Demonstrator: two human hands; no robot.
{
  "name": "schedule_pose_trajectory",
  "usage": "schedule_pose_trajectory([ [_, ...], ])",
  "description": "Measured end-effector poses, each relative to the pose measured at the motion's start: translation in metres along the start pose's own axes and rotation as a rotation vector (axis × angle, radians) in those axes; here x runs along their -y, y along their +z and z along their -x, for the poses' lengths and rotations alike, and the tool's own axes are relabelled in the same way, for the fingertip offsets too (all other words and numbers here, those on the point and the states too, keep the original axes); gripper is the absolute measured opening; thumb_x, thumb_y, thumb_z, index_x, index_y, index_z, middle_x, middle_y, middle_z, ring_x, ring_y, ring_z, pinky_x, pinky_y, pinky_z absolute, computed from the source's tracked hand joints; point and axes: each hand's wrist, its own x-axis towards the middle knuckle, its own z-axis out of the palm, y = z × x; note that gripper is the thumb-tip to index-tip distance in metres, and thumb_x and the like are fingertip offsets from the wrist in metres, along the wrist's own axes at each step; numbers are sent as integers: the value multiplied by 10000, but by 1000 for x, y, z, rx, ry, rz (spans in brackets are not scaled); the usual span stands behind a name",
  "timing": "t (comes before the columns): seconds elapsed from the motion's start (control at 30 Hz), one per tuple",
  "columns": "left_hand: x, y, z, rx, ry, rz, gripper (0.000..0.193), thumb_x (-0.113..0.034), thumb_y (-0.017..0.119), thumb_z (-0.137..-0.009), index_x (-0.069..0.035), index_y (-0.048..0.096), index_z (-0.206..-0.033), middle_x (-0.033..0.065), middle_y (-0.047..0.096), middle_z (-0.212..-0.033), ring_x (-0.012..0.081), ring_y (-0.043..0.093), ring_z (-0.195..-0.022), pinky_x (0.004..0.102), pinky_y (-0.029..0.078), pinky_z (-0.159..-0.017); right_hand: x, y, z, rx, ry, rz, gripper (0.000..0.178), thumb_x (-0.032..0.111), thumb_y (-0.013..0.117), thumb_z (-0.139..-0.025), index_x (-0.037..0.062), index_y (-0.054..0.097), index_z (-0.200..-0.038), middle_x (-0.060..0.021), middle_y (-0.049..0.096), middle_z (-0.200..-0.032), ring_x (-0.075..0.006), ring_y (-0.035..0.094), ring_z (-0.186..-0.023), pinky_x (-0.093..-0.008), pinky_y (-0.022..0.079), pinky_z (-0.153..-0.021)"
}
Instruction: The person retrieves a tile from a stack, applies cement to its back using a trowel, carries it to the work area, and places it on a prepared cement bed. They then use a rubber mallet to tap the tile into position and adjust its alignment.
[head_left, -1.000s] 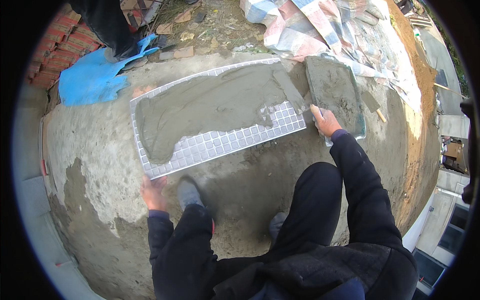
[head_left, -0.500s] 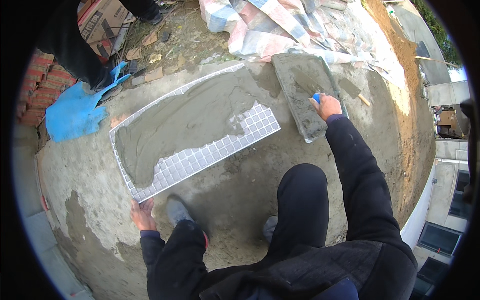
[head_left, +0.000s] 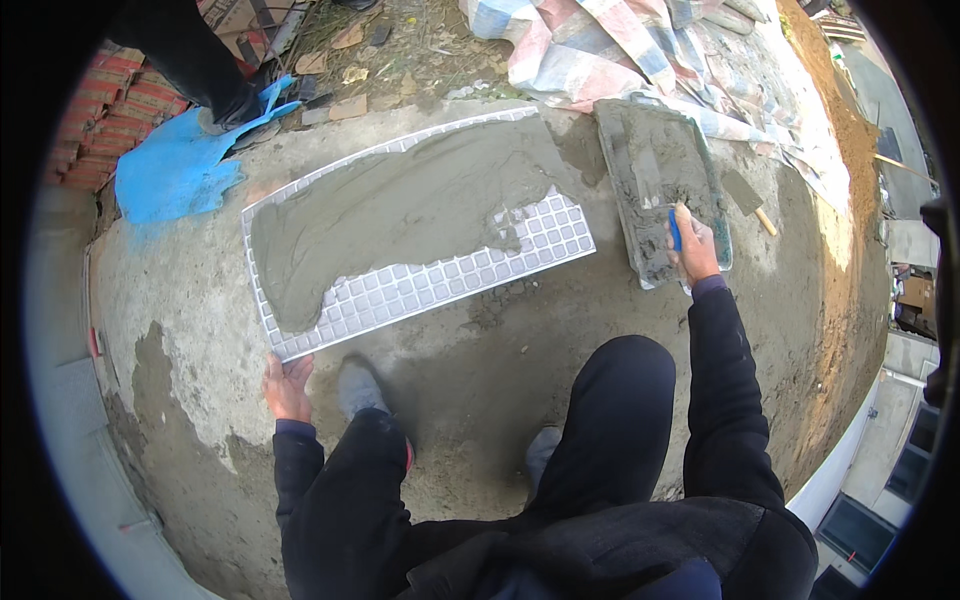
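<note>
I see the two hands well apart: the left hand touches the near-left corner of a white gridded panel, though I can't tell whether its fingers pinch it; the right is closed around the blue handle of a trowel, its blade in the tray of mortar. The panel lies on the concrete ground between my feet and a striped sheet, mostly coated in grey mortar, its near-side squares bare. Beyond the tray rests a wooden-handled trowel.
</note>
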Motion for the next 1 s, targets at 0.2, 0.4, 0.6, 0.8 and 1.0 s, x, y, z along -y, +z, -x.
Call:
schedule_pose_trajectory([
  [0.2,0,4,2,8,14,50,474,-358,487,-1086,72,515,-1283,219,683,-1070,323,724,-907,397,570,-790,46,53,99,-44,-740,952,407,330,753,-928,-6,622,-1117,-204,691,-858,-337,702,-730,-403,535,-643],
  [0.4,0,9,6,10,32,56,439,-327,471,-1095,80,534,-1248,215,690,-1039,310,730,-879,382,585,-770,59,112,116,312,-908,1180,354,277,756,-904,30,617,-1116,-180,667,-887,-377,678,-758,-421,526,-634],
  [0.6,3,8,1,-25,-2,92,424,-327,487,-1093,74,545,-1215,224,696,-1033,323,734,-860,396,595,-761,87,117,71,146,-655,947,452,430,658,-999,-12,603,-924,-123,547,-642,-185,480,-534,-352,427,-526],
  [0.8,6,6,3,12,29,105,441,-355,485,-1090,62,529,-1229,218,697,-1001,312,741,-862,364,605,-728,51,140,69,419,346,198,622,685,481,-995,70,548,-925,3,478,-603,-125,413,-398,-300,365,-403],
  [1.0,3,11,4,-29,16,89,438,-358,486,-1089,61,559,-1192,220,708,-1020,315,749,-861,373,615,-738,26,213,141,563,427,43,652,696,513,-975,46,543,-933,-18,491,-611,-127,428,-401,-298,371,-396],
])
